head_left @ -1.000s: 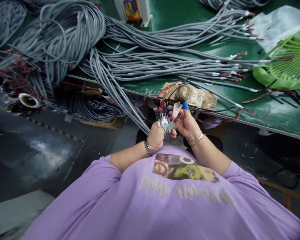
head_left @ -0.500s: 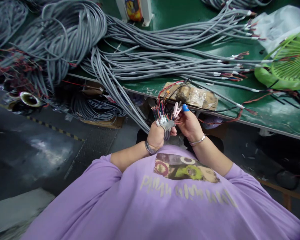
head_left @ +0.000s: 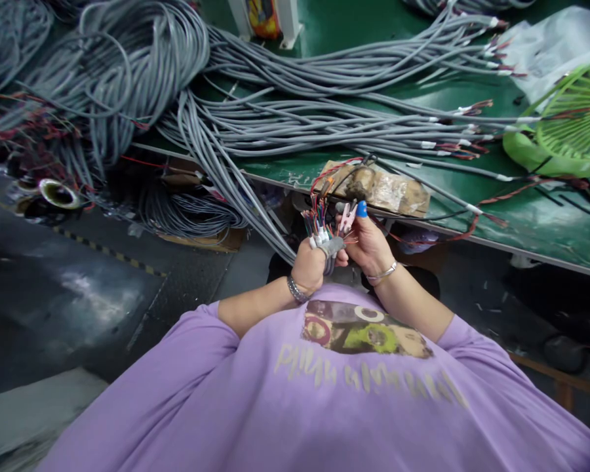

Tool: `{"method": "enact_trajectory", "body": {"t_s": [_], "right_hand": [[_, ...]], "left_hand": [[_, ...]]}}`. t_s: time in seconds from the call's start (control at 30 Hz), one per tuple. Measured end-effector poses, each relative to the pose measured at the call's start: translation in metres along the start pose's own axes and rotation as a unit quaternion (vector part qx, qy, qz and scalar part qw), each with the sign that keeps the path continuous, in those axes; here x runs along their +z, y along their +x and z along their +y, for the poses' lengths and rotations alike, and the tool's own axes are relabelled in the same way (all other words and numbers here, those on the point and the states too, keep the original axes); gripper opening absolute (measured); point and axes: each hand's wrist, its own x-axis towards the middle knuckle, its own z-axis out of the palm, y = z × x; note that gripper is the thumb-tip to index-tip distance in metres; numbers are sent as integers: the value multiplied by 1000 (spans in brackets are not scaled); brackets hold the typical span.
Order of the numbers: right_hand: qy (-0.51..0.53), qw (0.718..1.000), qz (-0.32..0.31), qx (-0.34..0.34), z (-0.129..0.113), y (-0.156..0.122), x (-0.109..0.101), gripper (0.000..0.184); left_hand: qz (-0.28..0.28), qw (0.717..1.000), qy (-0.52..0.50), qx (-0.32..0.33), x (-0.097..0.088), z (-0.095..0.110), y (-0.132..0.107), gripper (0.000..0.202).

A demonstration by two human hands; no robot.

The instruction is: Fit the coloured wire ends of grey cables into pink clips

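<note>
My left hand (head_left: 309, 269) is closed round a bundle of grey cables (head_left: 330, 263), just in front of my body. Out of the top of its grip stick white-banded ends with thin coloured wires (head_left: 318, 219) fanned upward. A grey wrap (head_left: 330, 246) lies across the bundle at my fingers. My right hand (head_left: 372, 248), with a blue cover (head_left: 361, 209) on the thumb tip, is beside the wire ends. Between its thumb and fingers is a pink clip-like piece (head_left: 347, 217); the fingers behind it are partly hidden. Stray reddish wires lie close to that palm.
A green bench (head_left: 319, 172) carries long grey cables (head_left: 295, 128) and a big coil (head_left: 142, 72). At its front edge lies a taped cardboard piece (head_left: 381, 189). A green fan (head_left: 575, 118) and a plastic bag (head_left: 555, 49) are at the right. More cable (head_left: 191, 219) sits below the bench.
My right hand has shifted slightly left, nearer the wire ends, and its thumb has moved up a little beside the pink piece. My left hand keeps its hold, shifted slightly right.
</note>
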Motion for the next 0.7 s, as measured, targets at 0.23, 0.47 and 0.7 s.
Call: {"method": "enact_trajectory", "body": {"t_s": [0.23,0.47,0.7], "right_hand": [[17,1000,12,-6,6,4,-5,55],[39,999,14,22,3,0,-10,54],[32,999,-1,-1,-2,-4,-9,32]], "left_hand": [[-2,1000,24,-3,-4,-3,-1,39],[-8,1000,15,-3,-9,0,-9,37],[3,1000,-8,24,-15,-4,-9,31]]}}
